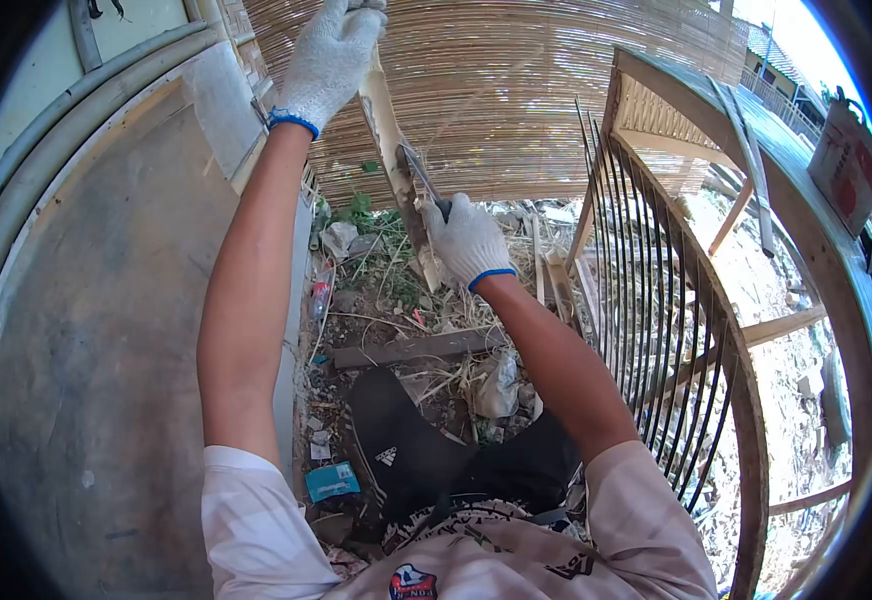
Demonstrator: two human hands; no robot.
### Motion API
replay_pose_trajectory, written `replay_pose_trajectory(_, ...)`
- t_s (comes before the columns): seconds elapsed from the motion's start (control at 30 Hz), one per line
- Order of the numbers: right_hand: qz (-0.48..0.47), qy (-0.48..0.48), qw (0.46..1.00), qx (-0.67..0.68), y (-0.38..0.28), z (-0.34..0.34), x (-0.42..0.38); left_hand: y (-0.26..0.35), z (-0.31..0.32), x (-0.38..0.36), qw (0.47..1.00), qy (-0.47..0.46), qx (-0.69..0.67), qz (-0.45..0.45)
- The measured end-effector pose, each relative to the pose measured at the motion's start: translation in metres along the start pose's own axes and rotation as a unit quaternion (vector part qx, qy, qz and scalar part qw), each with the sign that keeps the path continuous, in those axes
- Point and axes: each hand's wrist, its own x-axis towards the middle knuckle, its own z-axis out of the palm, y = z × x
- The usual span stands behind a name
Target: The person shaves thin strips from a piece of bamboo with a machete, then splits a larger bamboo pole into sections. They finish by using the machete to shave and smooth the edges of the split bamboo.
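Note:
My left hand (328, 70), in a white knitted glove with a blue cuff, is raised near the top edge and closed around the upper end of a split bamboo piece (384, 122). The bamboo slants down to the right, its pale inner side showing and its lower part rough and darker. In a matching glove, my right hand (468, 243) grips a knife (420, 174) by its dark handle. The blade points up and left, lying against or just beside the bamboo's edge; exact contact is hard to tell.
A woven bamboo screen (516, 90) stands ahead. To the right is a wooden frame (731, 330) with thin dark rods (656, 300); a box (846, 165) rests above. A grey panel (106, 340) fills the left. A wooden plank (421, 348) and a blue packet (332, 482) lie on the littered ground.

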Motion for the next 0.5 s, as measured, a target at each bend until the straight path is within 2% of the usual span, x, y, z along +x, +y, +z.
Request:
replay_pose_trajectory(0.03,-0.001,-0.001,1.000,0.001,-0.002,-0.009,0.000,-0.010,0.002,-0.001,0.987,0.004,-0.152,-0.058)
replay_pose_trajectory(0.07,-0.027,-0.008,1.000,-0.010,0.001,-0.019,0.001,-0.007,0.007,-0.004,0.976,0.000,-0.207,-0.063)
replay_pose_trajectory(0.13,-0.108,-0.013,0.994,-0.013,0.017,-0.030,0.020,-0.004,0.002,-0.006,0.980,-0.021,-0.194,-0.049)
replay_pose_trajectory(0.17,-0.113,-0.008,0.993,-0.020,0.013,-0.038,0.022,-0.004,0.002,-0.009,0.981,-0.037,-0.183,-0.046)
replay_pose_trajectory(0.23,-0.047,-0.088,0.989,0.112,0.003,-0.047,0.020,-0.005,0.007,-0.006,0.974,-0.024,-0.222,-0.023)
replay_pose_trajectory(0.27,-0.018,-0.112,0.967,0.228,-0.008,-0.052,0.011,-0.006,0.009,-0.006,0.971,-0.010,-0.237,-0.029)
replay_pose_trajectory(0.3,-0.019,-0.115,0.967,0.228,-0.019,-0.056,0.002,-0.009,0.011,-0.009,0.968,0.001,-0.249,-0.038)
replay_pose_trajectory(0.37,-0.036,-0.039,0.967,0.248,-0.035,-0.054,-0.013,-0.003,0.016,-0.015,0.967,0.013,-0.253,-0.041)
replay_pose_trajectory(0.4,-0.091,0.026,0.964,0.248,-0.015,-0.016,-0.006,-0.002,0.018,-0.016,0.961,0.016,-0.273,-0.039)
replay_pose_trajectory(0.43,-0.068,0.024,0.968,0.238,-0.004,0.007,-0.012,-0.003,0.019,-0.016,0.955,0.021,-0.293,-0.036)
replay_pose_trajectory(0.5,0.036,-0.068,0.980,0.185,0.046,0.060,-0.019,-0.004,0.012,-0.022,0.946,0.017,-0.319,-0.046)
